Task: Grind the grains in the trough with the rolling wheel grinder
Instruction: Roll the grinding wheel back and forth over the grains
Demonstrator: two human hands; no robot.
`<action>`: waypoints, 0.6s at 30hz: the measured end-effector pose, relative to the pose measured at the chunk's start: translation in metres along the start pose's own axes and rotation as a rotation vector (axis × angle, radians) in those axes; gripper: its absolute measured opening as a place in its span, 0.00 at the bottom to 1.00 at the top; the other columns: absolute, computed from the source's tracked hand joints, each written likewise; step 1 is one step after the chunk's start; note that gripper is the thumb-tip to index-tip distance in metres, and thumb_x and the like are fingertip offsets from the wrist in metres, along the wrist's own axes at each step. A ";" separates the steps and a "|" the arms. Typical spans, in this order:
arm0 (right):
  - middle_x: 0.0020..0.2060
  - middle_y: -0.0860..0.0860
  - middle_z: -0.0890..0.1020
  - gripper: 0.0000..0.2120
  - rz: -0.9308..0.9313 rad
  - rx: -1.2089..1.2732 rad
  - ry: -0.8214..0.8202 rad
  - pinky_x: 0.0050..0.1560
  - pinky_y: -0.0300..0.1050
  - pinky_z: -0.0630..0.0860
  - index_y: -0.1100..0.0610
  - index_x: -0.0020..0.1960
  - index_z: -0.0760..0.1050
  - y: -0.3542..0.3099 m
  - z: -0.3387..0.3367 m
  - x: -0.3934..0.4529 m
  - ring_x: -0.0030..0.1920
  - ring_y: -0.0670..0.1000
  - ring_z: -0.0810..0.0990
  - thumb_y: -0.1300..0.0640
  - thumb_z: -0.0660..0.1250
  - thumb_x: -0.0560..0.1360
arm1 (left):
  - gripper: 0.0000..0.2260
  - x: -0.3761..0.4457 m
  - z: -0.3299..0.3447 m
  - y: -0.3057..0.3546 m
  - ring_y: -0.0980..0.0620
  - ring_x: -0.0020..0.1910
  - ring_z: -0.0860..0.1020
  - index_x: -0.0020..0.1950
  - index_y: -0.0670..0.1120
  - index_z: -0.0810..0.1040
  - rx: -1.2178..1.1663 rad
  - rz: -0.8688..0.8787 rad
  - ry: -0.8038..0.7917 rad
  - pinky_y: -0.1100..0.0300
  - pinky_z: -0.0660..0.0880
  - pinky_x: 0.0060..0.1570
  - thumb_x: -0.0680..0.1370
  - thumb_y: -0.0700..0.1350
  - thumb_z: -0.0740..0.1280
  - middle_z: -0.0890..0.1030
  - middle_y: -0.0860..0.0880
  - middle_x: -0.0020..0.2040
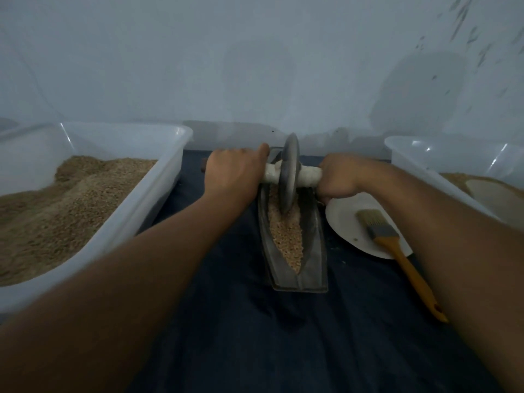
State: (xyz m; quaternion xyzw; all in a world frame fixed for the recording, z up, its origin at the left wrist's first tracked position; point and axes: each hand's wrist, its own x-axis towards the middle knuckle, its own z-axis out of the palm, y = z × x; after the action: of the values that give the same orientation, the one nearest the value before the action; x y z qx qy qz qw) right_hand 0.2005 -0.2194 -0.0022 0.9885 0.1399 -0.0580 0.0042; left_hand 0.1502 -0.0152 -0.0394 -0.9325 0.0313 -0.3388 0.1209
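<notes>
On a dark cloth (241,321) against a pale wall, our left hand (231,173) and right hand (340,177) clamped the axle (310,173). At twelve o'clock the wheel (289,177) stood in the trough (312,251); its grains (285,236) looked largely whole, so most grinding remained.

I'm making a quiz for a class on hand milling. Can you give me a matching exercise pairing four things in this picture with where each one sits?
Things:
1. grey metal grinding wheel
2. yellow-handled flat brush
3. large clear plastic tub of brown grain
4. left hand

Places:
A. left of the trough
B. on the white plate
C. gripping the axle handle
D. standing in the trough's grains

Pairs: 1-D, 2-B, 3-A, 4-C
</notes>
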 end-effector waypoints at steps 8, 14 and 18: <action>0.36 0.46 0.76 0.06 -0.015 -0.095 0.444 0.30 0.41 0.63 0.47 0.41 0.73 -0.001 0.032 -0.026 0.32 0.49 0.72 0.47 0.67 0.67 | 0.09 -0.027 -0.013 0.006 0.46 0.39 0.79 0.56 0.48 0.71 0.027 0.001 0.065 0.54 0.62 0.37 0.77 0.42 0.65 0.79 0.49 0.42; 0.31 0.48 0.75 0.06 -0.003 -0.090 0.708 0.31 0.43 0.64 0.49 0.40 0.70 -0.007 0.056 -0.053 0.31 0.53 0.71 0.51 0.67 0.71 | 0.09 -0.053 -0.021 0.010 0.45 0.42 0.77 0.57 0.47 0.72 -0.025 -0.004 0.139 0.52 0.66 0.42 0.76 0.41 0.63 0.77 0.48 0.44; 0.31 0.50 0.77 0.05 -0.020 -0.098 0.846 0.34 0.46 0.57 0.53 0.41 0.71 -0.011 0.064 -0.068 0.29 0.53 0.68 0.55 0.67 0.72 | 0.10 -0.066 -0.026 0.012 0.46 0.42 0.74 0.57 0.46 0.73 -0.030 0.007 0.228 0.52 0.66 0.43 0.77 0.41 0.58 0.75 0.47 0.44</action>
State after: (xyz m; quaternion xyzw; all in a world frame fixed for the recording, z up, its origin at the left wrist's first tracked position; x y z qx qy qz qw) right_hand 0.1252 -0.2289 -0.0581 0.9224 0.1413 0.3593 -0.0073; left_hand 0.0828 -0.0227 -0.0641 -0.8896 0.0531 -0.4417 0.1038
